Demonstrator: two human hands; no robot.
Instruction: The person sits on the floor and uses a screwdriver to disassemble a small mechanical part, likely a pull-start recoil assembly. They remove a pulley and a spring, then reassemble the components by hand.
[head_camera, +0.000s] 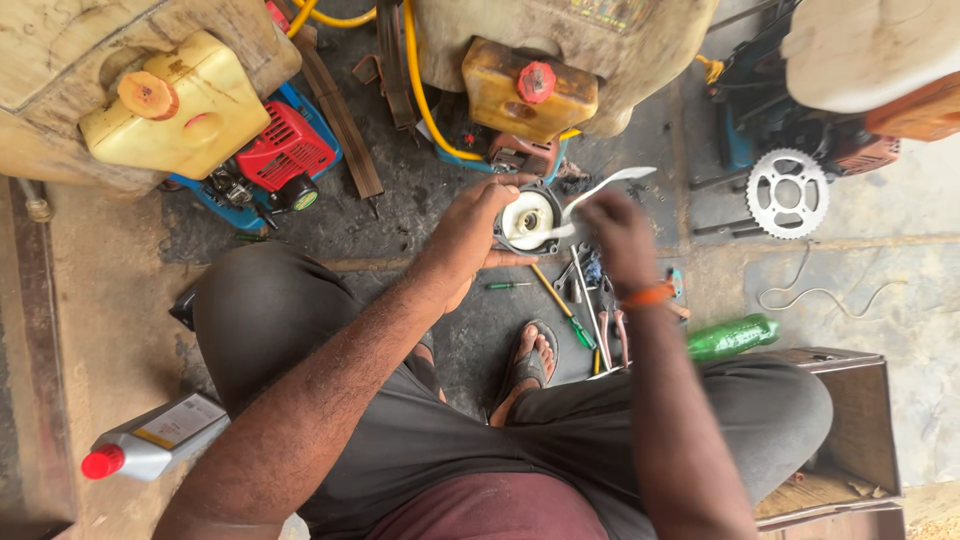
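Dark grey trousers (430, 430) over two bent knees fill the bottom of the view, the person seated low over a stained concrete floor (120, 330) that turns oil-black farther out. Beside the left knee lies a grey plastic bottle with a red cap (150, 445); by the right knee stand an open wooden box (850, 430) and a green plastic bottle (733, 337) lying on its side. Between the knees a sandalled foot (528, 365) rests near a scatter of screwdrivers and pliers (585, 300). Above these, the left hand (470, 240) is closed around the rim of a round black housing with a white spool inside (528, 218), held up off the floor. The right hand (620, 235), with an orange band at the wrist, pinches a white strip (610, 185) that curves out from the spool. Beyond stand a yellow tank over a red engine (180, 110), a grimy amber tank with a red cap (528, 90), and a toothed steel sprocket (788, 192).
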